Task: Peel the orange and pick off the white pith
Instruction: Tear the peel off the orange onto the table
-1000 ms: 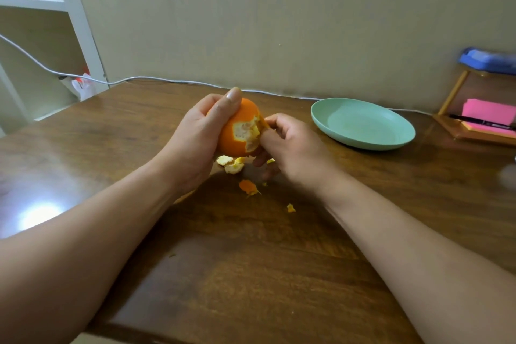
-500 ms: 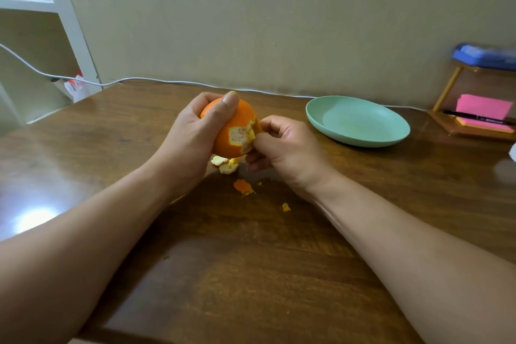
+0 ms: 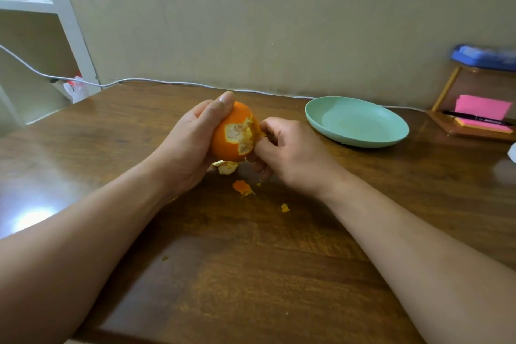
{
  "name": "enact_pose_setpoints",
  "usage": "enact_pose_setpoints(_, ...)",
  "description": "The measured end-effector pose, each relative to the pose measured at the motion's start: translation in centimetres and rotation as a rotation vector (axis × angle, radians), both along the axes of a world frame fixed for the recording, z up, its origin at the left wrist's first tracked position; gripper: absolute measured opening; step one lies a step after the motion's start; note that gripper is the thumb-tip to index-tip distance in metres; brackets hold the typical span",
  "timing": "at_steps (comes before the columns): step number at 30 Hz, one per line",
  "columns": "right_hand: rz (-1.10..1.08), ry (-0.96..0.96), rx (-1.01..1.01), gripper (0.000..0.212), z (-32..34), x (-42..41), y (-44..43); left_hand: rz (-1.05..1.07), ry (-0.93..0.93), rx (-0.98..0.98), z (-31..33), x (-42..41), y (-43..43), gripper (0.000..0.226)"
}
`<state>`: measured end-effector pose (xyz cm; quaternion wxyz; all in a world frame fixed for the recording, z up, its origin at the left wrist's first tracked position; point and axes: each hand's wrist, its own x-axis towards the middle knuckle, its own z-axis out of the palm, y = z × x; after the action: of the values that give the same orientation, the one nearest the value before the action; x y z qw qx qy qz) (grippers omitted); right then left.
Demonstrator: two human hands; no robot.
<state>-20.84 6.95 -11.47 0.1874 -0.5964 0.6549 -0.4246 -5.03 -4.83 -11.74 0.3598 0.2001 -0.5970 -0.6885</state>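
Note:
My left hand (image 3: 190, 139) wraps around an orange (image 3: 226, 142) held just above the wooden table (image 3: 251, 274), thumb over its top. A patch of pale pith (image 3: 240, 134) shows where rind is gone. My right hand (image 3: 284, 148) presses against the orange's right side, fingertips pinching the rind edge beside the bare patch. Torn peel pieces (image 3: 227, 167) lie under the orange, with smaller orange scraps (image 3: 242, 186) on the table nearer me.
A light green plate (image 3: 391, 123) sits to the right near the wall. A wooden stand with pink sticky notes (image 3: 483, 109) and a pen stands at far right. A white cable (image 3: 167, 82) runs along the table's back edge. A white shelf stands at left.
The orange has turned slightly in my left hand, showing a larger bare patch. My right fingers have shifted along the rind edge at its right side.

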Motion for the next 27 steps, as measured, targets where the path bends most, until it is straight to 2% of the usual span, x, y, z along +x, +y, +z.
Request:
enact_pose_setpoints(2,-0.010,-0.034,-0.025,0.020,-0.2,0.1,-0.3,0.014,0.003,-0.012,0.0,-0.1,0.1,0.077)
enact_pose_setpoints(6,-0.021,-0.069,-0.066,0.012,-0.5,0.0,-0.7,0.015,-0.002,0.000,-0.1,-0.1,0.2,0.080)
enact_pose_setpoints(11,0.011,-0.057,-0.061,0.023,-0.3,-0.3,-0.3,-0.044,-0.018,0.067,0.2,0.2,0.0,0.066)
enact_pose_setpoints(15,-0.014,-0.048,-0.089,0.023,-0.4,0.0,-0.6,-0.050,-0.037,0.118,0.3,0.2,0.0,0.062)
enact_pose_setpoints(18,0.000,-0.222,-0.101,0.025,-0.4,-0.2,-1.0,-0.081,-0.003,0.216,0.5,0.3,0.0,0.059)
enact_pose_setpoints(23,0.157,-0.687,-0.044,0.024,-0.4,-0.3,-1.1,-0.161,0.109,0.509,0.8,1.0,-0.4,0.068)
enact_pose_setpoints(25,0.173,-0.810,-0.040,0.023,-0.3,-0.1,-1.2,-0.183,0.173,0.585,0.9,1.2,-0.8,0.072)
enact_pose_setpoints(27,0.139,-0.837,-0.036,0.026,-0.3,-0.1,-1.1,-0.141,0.247,0.630,0.8,1.3,-1.2,0.069)
